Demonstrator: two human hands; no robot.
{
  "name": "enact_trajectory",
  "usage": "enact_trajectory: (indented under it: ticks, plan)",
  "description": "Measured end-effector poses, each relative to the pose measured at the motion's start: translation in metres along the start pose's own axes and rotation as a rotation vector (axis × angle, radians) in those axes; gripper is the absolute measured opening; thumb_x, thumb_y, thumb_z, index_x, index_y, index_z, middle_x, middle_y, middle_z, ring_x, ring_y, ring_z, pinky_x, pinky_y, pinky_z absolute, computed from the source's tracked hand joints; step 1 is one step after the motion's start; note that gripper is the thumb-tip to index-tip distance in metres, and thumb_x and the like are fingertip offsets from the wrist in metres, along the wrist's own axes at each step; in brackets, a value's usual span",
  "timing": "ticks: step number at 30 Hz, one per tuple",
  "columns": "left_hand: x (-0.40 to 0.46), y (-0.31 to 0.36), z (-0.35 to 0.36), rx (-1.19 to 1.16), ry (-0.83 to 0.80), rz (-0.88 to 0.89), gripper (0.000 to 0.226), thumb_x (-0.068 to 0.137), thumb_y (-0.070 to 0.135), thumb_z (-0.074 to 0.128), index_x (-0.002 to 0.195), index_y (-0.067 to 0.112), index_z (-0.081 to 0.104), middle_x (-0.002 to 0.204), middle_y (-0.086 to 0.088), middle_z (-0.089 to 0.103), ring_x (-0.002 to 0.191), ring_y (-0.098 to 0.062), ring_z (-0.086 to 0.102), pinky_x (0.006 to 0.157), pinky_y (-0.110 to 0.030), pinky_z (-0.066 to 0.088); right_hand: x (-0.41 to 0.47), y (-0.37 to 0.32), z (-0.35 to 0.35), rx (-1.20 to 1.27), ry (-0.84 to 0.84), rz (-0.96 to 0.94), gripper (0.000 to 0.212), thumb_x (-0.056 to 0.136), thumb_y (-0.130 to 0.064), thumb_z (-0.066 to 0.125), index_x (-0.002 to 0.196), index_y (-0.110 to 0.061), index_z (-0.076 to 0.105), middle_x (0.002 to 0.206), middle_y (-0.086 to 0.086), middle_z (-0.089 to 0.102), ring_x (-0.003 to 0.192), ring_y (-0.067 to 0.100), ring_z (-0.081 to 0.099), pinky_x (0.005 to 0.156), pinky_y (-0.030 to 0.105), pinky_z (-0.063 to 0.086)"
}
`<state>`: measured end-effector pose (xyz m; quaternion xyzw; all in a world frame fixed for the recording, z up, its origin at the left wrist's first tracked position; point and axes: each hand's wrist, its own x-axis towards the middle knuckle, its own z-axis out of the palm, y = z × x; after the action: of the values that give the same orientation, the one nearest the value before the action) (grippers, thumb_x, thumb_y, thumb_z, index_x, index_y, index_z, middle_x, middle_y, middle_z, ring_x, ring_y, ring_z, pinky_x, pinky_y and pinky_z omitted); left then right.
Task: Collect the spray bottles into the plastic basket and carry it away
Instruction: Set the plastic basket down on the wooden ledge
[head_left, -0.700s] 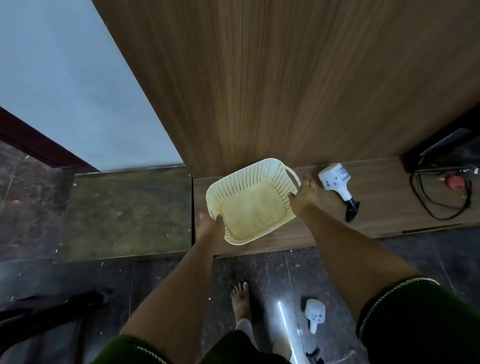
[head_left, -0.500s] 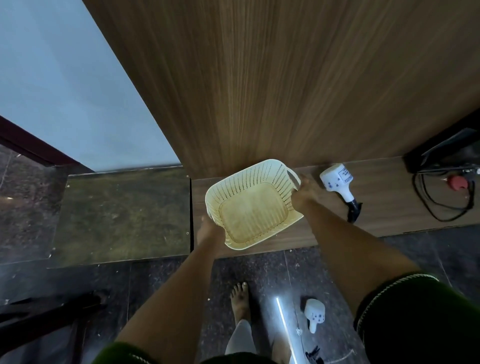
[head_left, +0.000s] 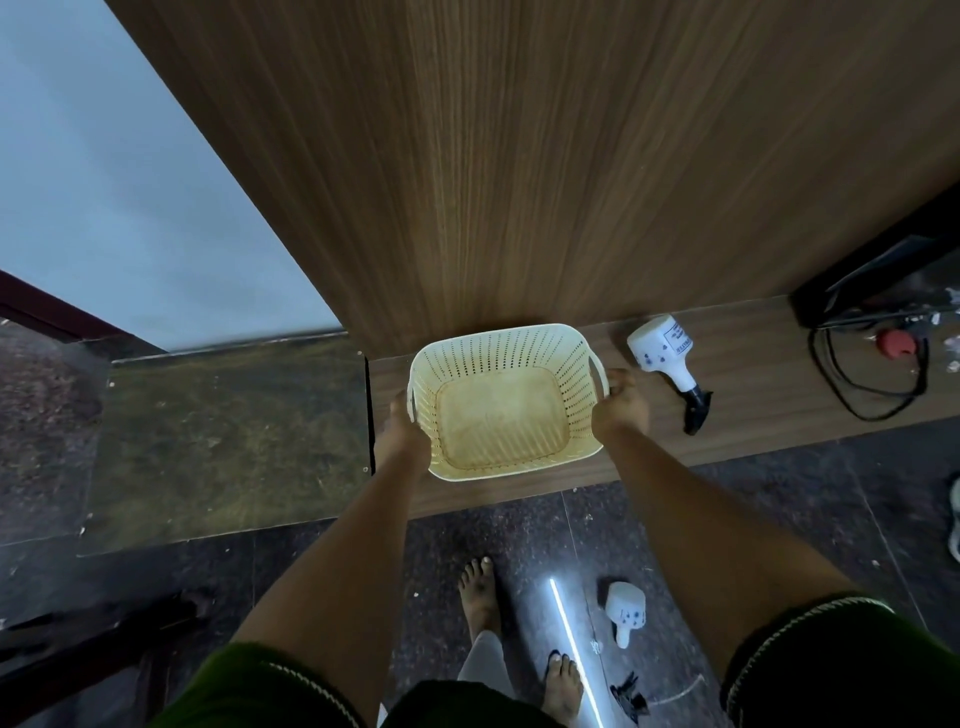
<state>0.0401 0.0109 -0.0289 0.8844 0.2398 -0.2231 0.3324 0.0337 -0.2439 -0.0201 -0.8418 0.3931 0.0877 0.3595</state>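
Observation:
A cream perforated plastic basket (head_left: 501, 353) is held over a low wooden ledge (head_left: 769, 415), its inside bare. My left hand (head_left: 402, 423) grips its left handle and my right hand (head_left: 621, 402) grips its right handle. A white spray bottle (head_left: 662, 351) with a black trigger lies on its side on the ledge just right of the basket. Another white spray bottle (head_left: 626, 613) lies on the dark floor near my right foot.
A tall wood panel (head_left: 519, 156) rises right behind the ledge. Black cables (head_left: 872, 384) and a red object (head_left: 896, 344) sit at the ledge's right end. A glass-topped slab (head_left: 223, 431) lies to the left. Dark stone floor (head_left: 779, 519) is below.
The basket has levelled out and turned square to me, shifting slightly right toward the bottle on the ledge. Both hands keep their hold on the handles.

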Motion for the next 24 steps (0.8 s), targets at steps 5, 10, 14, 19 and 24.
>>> enact_trajectory:
  ticks: [5,10,14,19,24]
  plan:
    - [-0.002,-0.006,0.002,-0.023,0.012,0.035,0.049,0.097,0.021,0.040,0.144,0.031,0.029,0.125,-0.010,0.061,0.109,-0.034,0.061,0.084,-0.042,0.052,-0.004,0.007,-0.001,-0.007,-0.009,0.013,0.051,0.088,0.005,0.033,0.134,-0.015,0.044,0.111,0.016,0.064,0.096,0.031,0.061,0.072,0.027,0.042]
    - [-0.003,-0.006,0.004,-0.051,0.006,0.031,0.050,0.097,0.022,0.040,0.145,0.031,0.028,0.128,-0.009,0.060,0.112,-0.034,0.060,0.089,-0.045,0.051,0.001,0.011,-0.001,-0.008,-0.030,0.002,0.053,0.087,0.004,0.035,0.135,-0.015,0.043,0.114,0.017,0.064,0.103,0.033,0.061,0.073,0.029,0.044]
    - [-0.002,-0.009,0.005,-0.020,0.032,0.034,0.050,0.096,0.015,0.038,0.144,0.026,0.034,0.125,-0.012,0.061,0.112,-0.034,0.059,0.081,-0.038,0.046,0.003,0.009,-0.002,-0.020,-0.019,0.005,0.050,0.088,0.004,0.035,0.134,-0.013,0.046,0.111,0.019,0.064,0.095,0.032,0.060,0.072,0.028,0.041]
    - [-0.004,-0.009,0.006,-0.008,0.026,0.033,0.045,0.096,0.013,0.038,0.140,0.022,0.039,0.121,-0.012,0.063,0.109,-0.034,0.060,0.080,-0.038,0.046,0.003,0.010,-0.003,0.002,-0.015,-0.018,0.044,0.089,0.004,0.037,0.127,-0.014,0.051,0.112,0.017,0.065,0.104,0.034,0.061,0.079,0.033,0.048]
    - [-0.004,-0.009,0.006,-0.015,0.024,0.031,0.043,0.095,0.012,0.038,0.138,0.020,0.040,0.121,-0.013,0.062,0.109,-0.035,0.060,0.084,-0.042,0.049,0.005,0.012,-0.002,-0.016,-0.022,0.004,0.043,0.090,0.003,0.037,0.128,-0.012,0.051,0.114,0.019,0.064,0.104,0.035,0.061,0.075,0.029,0.044]
